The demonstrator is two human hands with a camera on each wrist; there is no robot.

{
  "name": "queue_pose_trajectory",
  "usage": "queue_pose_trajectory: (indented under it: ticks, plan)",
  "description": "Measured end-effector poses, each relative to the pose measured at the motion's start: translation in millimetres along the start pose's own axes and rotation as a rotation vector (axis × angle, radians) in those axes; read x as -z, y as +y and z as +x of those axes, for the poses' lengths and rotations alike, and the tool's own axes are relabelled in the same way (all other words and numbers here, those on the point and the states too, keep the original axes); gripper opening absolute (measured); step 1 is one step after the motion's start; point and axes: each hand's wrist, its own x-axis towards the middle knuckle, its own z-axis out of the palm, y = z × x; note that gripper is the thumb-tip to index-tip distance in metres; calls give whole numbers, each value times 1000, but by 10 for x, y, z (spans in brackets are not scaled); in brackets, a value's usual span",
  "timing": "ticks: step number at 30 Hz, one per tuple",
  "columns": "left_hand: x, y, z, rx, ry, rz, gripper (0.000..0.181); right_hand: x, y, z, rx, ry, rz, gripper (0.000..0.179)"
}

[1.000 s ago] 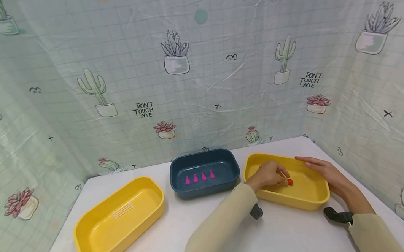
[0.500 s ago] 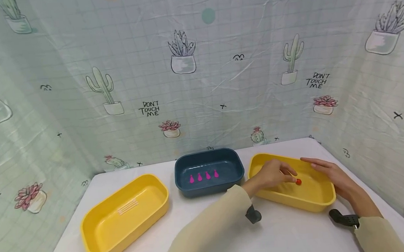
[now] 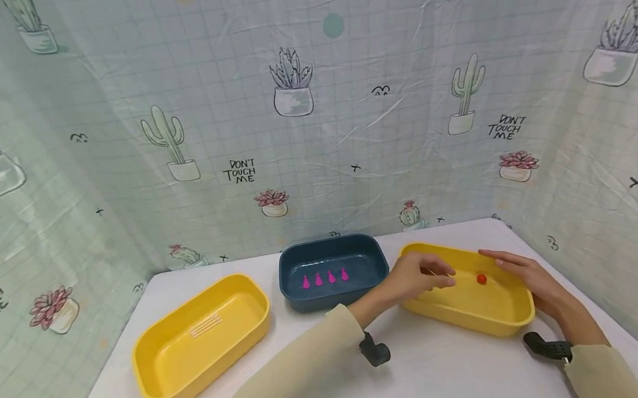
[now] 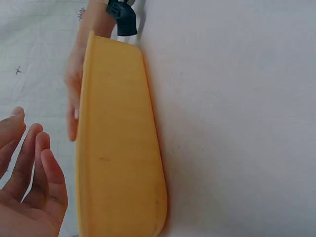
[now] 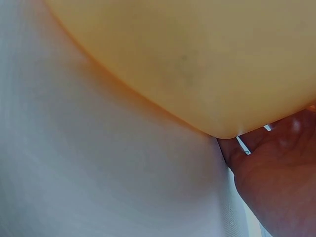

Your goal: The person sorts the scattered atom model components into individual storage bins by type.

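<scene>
My left hand (image 3: 417,276) hovers over the left side of the right yellow bin (image 3: 466,320), fingers loosely bent and holding nothing. In the left wrist view that hand (image 4: 37,187) is beside the outer wall of the yellow bin (image 4: 118,138), apart from it. Inside the bin a small red ball (image 3: 481,279) lies to the right of the fingertips. My right hand (image 3: 526,278) rests against the bin's right end, fingers extended along the rim. The right wrist view has its palm (image 5: 281,173) against the outside of the wall, with the fingertips hidden.
A dark blue bin (image 3: 335,297) with several pink pear-shaped pieces (image 3: 331,277) stands at the back centre. At the left is another yellow bin (image 3: 209,367) holding several thin pale sticks (image 3: 205,326). A patterned curtain (image 3: 315,133) closes off the back and sides.
My left hand has left the red ball and drawn back leftward. The ball has shifted slightly right and away within the bin. My right hand stays at the bin's end.
</scene>
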Motion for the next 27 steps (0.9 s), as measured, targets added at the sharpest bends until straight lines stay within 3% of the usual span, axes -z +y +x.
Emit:
queue_pose_trajectory:
  ticks: [9,14,18,27]
  plan:
    - [251,-65,-313,-63,12,-75,21,-3,-5,-5,14,-15,26,54]
    - [397,-150,-554,-89,35,-104,27,-18,6,3,20,-23,44,54]
    - [512,-250,-791,-73,63,-129,27,-40,32,10,12,-25,42,54]
    - [686,-570,-1233,30,128,-143,20,-14,21,6,9,-32,57,53]
